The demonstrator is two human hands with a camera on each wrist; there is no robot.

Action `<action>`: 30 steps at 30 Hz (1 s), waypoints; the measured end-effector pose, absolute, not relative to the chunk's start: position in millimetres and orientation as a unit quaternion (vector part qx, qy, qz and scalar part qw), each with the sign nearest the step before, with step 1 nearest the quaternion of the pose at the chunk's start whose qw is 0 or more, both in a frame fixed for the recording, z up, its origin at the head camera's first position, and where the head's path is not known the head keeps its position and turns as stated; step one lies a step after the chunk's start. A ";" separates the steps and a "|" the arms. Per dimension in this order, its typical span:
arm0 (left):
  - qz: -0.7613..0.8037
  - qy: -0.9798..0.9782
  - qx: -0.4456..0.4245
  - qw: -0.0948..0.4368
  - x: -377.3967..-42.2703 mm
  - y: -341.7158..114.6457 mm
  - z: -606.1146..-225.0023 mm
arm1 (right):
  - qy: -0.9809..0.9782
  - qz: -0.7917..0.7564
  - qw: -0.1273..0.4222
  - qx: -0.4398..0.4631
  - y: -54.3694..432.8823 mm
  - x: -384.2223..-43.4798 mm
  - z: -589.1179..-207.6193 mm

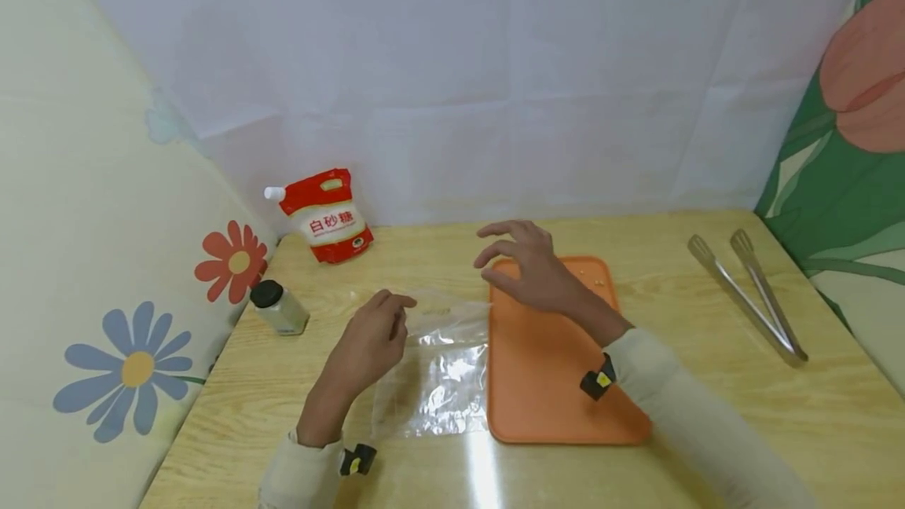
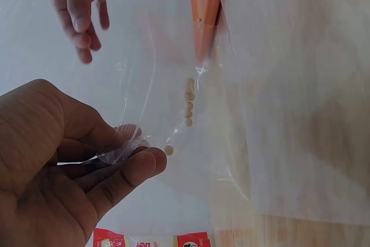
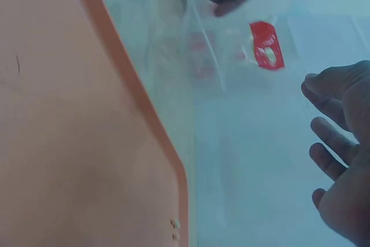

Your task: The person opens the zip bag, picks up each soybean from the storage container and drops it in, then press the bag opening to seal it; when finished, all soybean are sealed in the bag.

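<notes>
My left hand pinches the upper edge of a clear plastic zip bag, left of the orange tray. In the left wrist view, the thumb and fingers grip the bag's bunched corner. Several small, round beige balls that look like soybeans show through the film. My right hand hovers over the tray's far left part, its fingers spread, loosely bent and holding nothing. In the right wrist view, its fingertips are apart from the bag.
A red-and-white sugar pouch with a white cap is at the back left. Near it stands a small jar with a black lid. Metal tongs lie spread at the right. Small bits sit in the tray's far right corner.
</notes>
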State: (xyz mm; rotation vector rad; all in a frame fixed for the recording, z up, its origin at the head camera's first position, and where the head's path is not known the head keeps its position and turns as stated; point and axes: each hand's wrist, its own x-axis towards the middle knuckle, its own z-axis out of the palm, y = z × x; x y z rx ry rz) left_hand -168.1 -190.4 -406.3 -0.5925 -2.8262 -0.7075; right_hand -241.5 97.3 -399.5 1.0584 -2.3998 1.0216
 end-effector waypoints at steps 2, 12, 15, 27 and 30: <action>-0.237 -0.947 -0.200 0.083 -168.0 -190.8 -406.6 | -0.841 0.368 0.166 0.361 111.2 -243.1 -400.5; -0.236 -0.947 -0.200 0.088 -167.2 -192.8 -406.5 | -0.875 0.375 0.113 0.285 177.2 -246.5 -412.9; -0.237 -0.947 -0.200 0.085 -167.4 -192.8 -407.0 | -0.883 0.383 0.088 0.257 194.5 -245.9 -421.1; -0.238 -0.944 -0.209 0.091 -166.5 -194.9 -409.1 | -0.904 0.375 0.068 0.193 251.2 -248.3 -460.4; -0.236 -0.944 -0.212 0.094 -166.7 -195.2 -409.4 | -0.914 0.361 0.059 0.172 255.2 -247.5 -467.6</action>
